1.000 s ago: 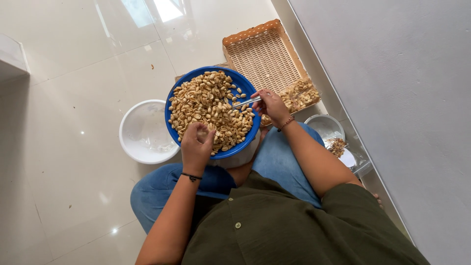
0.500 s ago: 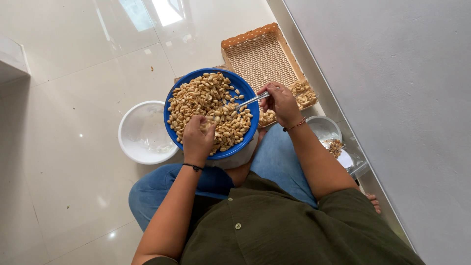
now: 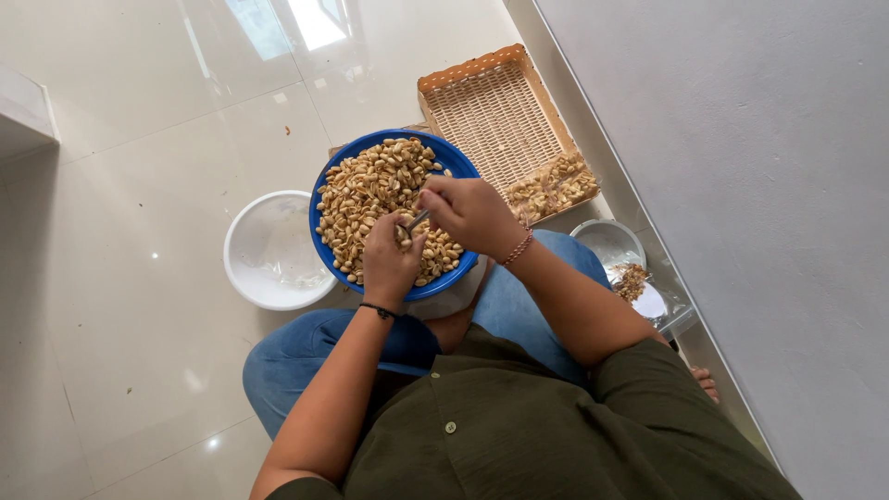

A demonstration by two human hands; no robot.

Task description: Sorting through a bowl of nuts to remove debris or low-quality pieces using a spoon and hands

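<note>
I see the round blue plastic bowl (image 3: 330,190) just above the middle of the frame, resting on my lap and heaped with pale tan shelled nuts (image 3: 370,185). My left hand (image 3: 389,264) sits over the bowl's lower edge, its fingers curled closed around a nut I can barely make out. My right hand (image 3: 470,211) is over the bowl's right side, fingers closed on a thin metal tool (image 3: 417,220) whose tip points at the left hand; the two hands nearly touch.

To the left of the bowl, on the glossy white tiled floor (image 3: 139,120), stands a round white plastic basin (image 3: 269,250), just beside the blue rim. In the upper middle of the frame lies a rectangular woven tan tray (image 3: 491,116) with a small pile of nuts in its lower right corner. At right, near the grey wall (image 3: 741,185), sits a small round metal bowl (image 3: 607,243), and just below it a little heap of brownish husks (image 3: 632,280).
</note>
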